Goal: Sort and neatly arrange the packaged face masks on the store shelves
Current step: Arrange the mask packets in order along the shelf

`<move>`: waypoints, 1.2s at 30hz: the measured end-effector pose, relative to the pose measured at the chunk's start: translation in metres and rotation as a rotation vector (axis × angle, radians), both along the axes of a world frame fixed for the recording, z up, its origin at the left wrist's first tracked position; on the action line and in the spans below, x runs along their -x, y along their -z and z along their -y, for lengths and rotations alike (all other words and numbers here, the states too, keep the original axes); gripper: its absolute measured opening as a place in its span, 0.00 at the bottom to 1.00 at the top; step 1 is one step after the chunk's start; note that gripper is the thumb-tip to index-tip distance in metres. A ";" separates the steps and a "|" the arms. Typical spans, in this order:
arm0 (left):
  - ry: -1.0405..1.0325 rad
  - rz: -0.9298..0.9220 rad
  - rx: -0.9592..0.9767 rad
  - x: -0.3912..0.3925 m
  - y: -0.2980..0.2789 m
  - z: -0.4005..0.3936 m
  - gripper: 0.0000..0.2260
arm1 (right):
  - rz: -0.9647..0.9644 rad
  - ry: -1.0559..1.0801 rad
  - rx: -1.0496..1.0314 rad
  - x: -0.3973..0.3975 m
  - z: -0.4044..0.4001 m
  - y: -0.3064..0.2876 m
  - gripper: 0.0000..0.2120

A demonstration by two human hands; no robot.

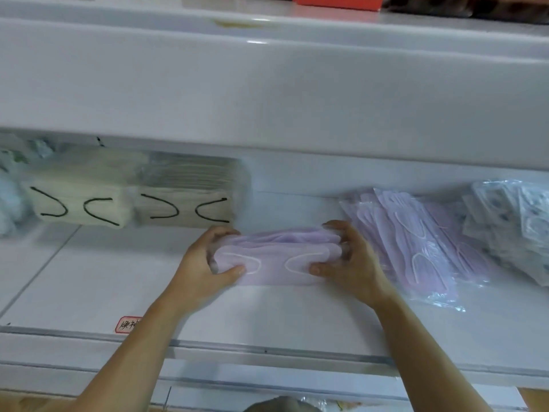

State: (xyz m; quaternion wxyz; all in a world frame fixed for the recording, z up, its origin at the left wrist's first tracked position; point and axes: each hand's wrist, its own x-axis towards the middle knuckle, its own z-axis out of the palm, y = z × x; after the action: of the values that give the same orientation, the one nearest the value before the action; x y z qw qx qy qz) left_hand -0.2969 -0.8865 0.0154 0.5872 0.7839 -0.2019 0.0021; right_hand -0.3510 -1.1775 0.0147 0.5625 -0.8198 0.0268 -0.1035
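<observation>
1. Together, both hands grip one lilac mask stack [277, 257] by its ends on the white shelf [89, 278].
2. The left hand [208, 263] curls round the stack's left end: its thumb lies on the near top face and its fingers wrap over the far edge.
3. The right hand [347, 260] mirrors it at the right end, thumb pressed flat on the near top face and fingers bent over the far side. Neither hand is spread wide; each is closed to the thickness of the stack.
4. The stack lies flat with its long axis running left to right, parallel to the shelf's front edge. White ear loops show on its top face, one loop toward each hand.
5. Behind and left of the stack, two cream mask bundles [130, 203] with black ear loops stand side by side, near the left hand's fingertips.
6. Right of the stack, just beside the right hand, a loose pile of lilac mask packets [416, 239] lies fanned at an angle.
7. Farther right of the stack sits a heap of patterned packets [511, 221]; their print is too blurred to tell.
8. In front and left of the stack, a red-bordered label [127, 324] is stuck near the shelf's front edge.
</observation>
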 end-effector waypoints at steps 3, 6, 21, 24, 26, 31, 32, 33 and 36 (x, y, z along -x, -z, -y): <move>0.026 -0.024 0.046 -0.003 0.001 0.009 0.16 | 0.035 0.107 0.022 -0.004 0.000 0.001 0.31; 0.052 -0.001 0.064 -0.005 0.001 0.006 0.19 | 0.013 0.102 -0.032 -0.002 0.009 0.005 0.31; -0.051 -0.021 0.074 -0.010 0.002 0.014 0.16 | 0.035 0.041 -0.077 -0.004 0.005 0.009 0.22; -0.106 -0.065 0.164 -0.017 -0.002 0.019 0.18 | 0.085 0.100 -0.071 -0.011 0.011 -0.002 0.16; -0.189 -0.091 0.222 -0.021 -0.001 0.025 0.19 | 0.099 0.189 -0.104 -0.028 0.028 -0.008 0.15; -0.247 0.044 -0.071 -0.016 0.009 0.050 0.14 | 0.043 0.307 -0.035 -0.092 0.073 -0.015 0.19; -0.141 0.084 -0.175 -0.015 0.010 0.059 0.12 | 0.022 0.327 -0.017 -0.104 0.075 -0.013 0.18; -0.023 0.122 -0.276 -0.016 0.011 0.069 0.11 | 0.000 0.331 -0.028 -0.115 0.074 -0.010 0.16; 0.185 0.240 -0.581 -0.030 0.008 0.104 0.18 | -0.094 0.348 -0.016 -0.134 0.059 -0.006 0.15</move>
State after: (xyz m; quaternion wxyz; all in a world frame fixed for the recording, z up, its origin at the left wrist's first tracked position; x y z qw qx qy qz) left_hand -0.2671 -0.9906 0.0073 0.3088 0.8910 -0.3325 -0.0165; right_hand -0.2169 -1.2364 0.0207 0.5409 -0.8022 0.1953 -0.1604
